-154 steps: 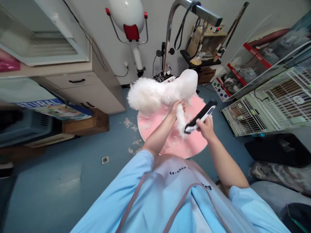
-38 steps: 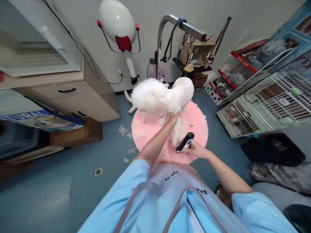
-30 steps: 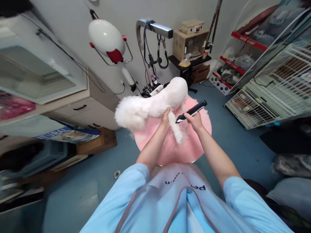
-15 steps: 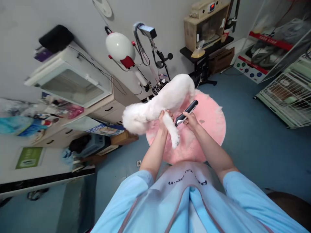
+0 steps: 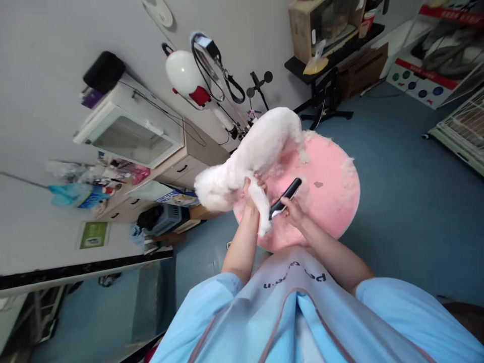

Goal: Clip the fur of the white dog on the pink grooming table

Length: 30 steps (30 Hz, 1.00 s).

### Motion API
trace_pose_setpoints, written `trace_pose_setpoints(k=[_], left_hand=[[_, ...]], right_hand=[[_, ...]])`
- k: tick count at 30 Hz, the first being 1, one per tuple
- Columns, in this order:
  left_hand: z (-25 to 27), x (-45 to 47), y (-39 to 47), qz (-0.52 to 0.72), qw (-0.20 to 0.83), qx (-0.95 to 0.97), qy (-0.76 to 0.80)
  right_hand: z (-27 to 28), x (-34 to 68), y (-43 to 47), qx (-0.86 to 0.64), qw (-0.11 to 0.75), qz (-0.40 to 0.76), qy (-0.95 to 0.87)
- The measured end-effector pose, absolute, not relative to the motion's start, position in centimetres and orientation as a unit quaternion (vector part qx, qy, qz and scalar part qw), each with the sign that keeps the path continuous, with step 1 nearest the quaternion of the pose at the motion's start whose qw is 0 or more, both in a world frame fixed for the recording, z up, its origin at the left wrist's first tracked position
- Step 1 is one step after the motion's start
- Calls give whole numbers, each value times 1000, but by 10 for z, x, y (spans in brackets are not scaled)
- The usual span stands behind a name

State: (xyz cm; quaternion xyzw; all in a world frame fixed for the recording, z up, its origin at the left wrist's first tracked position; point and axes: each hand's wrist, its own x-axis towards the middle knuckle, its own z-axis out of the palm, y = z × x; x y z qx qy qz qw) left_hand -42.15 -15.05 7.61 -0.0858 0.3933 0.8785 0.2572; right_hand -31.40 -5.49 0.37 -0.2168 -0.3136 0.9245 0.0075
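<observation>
A white dog point(image 5: 260, 143) with close-cut body fur stands on a round pink table point(image 5: 336, 186), its fluffy head toward the left. My left hand point(image 5: 252, 189) is closed round the upper part of its front leg point(image 5: 260, 204), which stretches toward me. In my right hand point(image 5: 294, 212) is a black and white hair clipper point(image 5: 286, 197). The clipper's head touches or nearly touches the lower leg near the paw; I cannot tell which. Loose white fur lies about the tabletop.
A white and red dryer point(image 5: 185, 75) on a stand and a black stand with round pads point(image 5: 259, 83) rise behind the table. At left is a white glass-fronted cabinet point(image 5: 132, 136) on a drawer unit. A wire cage point(image 5: 461, 131) stands at right.
The clipper has moved down the dog's leg toward the paw, and my right hand with it. The leg points slightly more to the left. The camera view has shifted and turned.
</observation>
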Motion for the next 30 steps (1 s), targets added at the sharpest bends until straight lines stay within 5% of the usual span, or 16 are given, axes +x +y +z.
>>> trace_pose_setpoints(k=[5, 14, 21, 26, 30], left_hand=[[77, -422, -168, 862, 279, -119, 406], [107, -412, -197, 803, 318, -193, 466], [99, -368, -215, 757, 379, -202, 491], [106, -364, -209, 773, 237, -154, 568], [98, -353, -207, 735, 223, -167, 618]], right_hand=[[-30, -293, -85, -258, -107, 872, -402], [-67, -335, 25, -394, 125, 832, -369], [-9, -389, -3, -248, 173, 891, -339], [-11, -407, -33, -262, 84, 928, -252], [-24, -405, -45, -344, 85, 926, -133]])
